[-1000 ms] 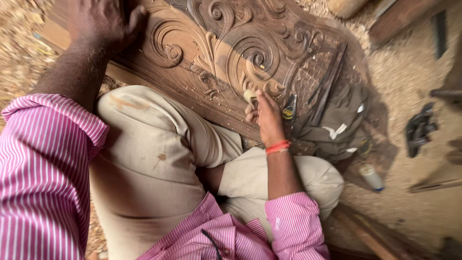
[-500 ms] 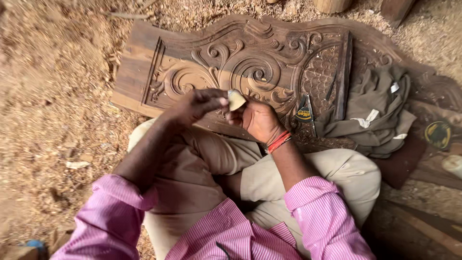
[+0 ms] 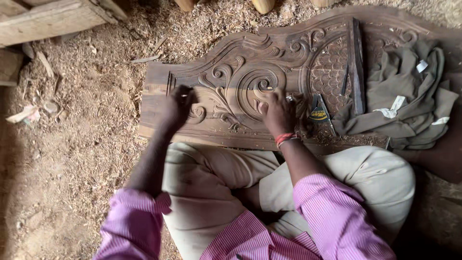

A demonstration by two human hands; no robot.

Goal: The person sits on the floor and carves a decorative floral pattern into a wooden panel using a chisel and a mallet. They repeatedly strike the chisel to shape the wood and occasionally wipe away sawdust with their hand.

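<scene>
Carved wooden panel [image 3: 269, 82] is lying flat on the sawdust-covered ground [image 3: 82, 135], right in front of the person's crossed legs, long axis running left to right across the view. Both hands are down on its near half. Left hand [image 3: 177, 107] sits on the small scroll carving toward the left end, fingers curled, and I honestly can't tell if anything is pinched in there. Right hand [image 3: 278, 113] with the red wristband [image 3: 287, 138] rests beside the big spiral scroll [image 3: 260, 86] near the middle, fingers bent close together; something small might be under them but it's hidden. The spiral lies just beyond and slightly left of the right hand, so that's clearly the nearer hand to it. Off to the right, a crumpled olive cloth [image 3: 404, 96] is heaped on the panel's end, with a small flat packet [image 3: 318, 111] and a thin tool [image 3: 344, 79] between the cloth and the right hand.
</scene>
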